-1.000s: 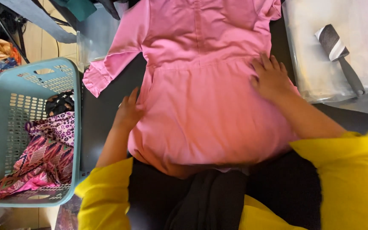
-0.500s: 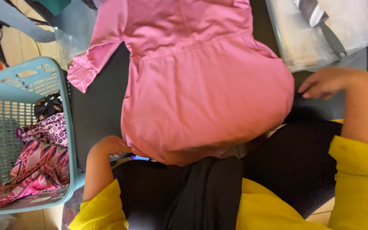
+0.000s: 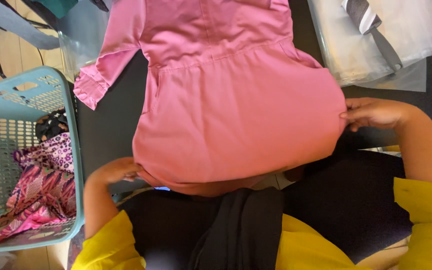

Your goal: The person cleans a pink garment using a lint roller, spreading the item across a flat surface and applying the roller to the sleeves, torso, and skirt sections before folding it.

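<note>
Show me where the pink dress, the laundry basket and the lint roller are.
pink dress (image 3: 236,115), head view, middle of the skirt.
laundry basket (image 3: 74,150), head view, its right rim.
lint roller (image 3: 363,15), head view, its striped roll.

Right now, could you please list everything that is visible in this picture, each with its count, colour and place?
pink long-sleeved cloth garment: one, pink, spread flat on the dark table, in the middle
dark table top: one, black, under the garment
light blue plastic laundry basket: one, light blue, at the left edge
pink patterned cloth: one, pink and white, inside the basket
clear plastic sheet: one, see-through, top right on the table
grey striped tool with handle: one, grey and white, lying on the plastic sheet
yellow sleeves: two, yellow, bottom of the view
left hand: one, grip on the garment's lower left edge
right hand: one, grip on the garment's right edge
</note>
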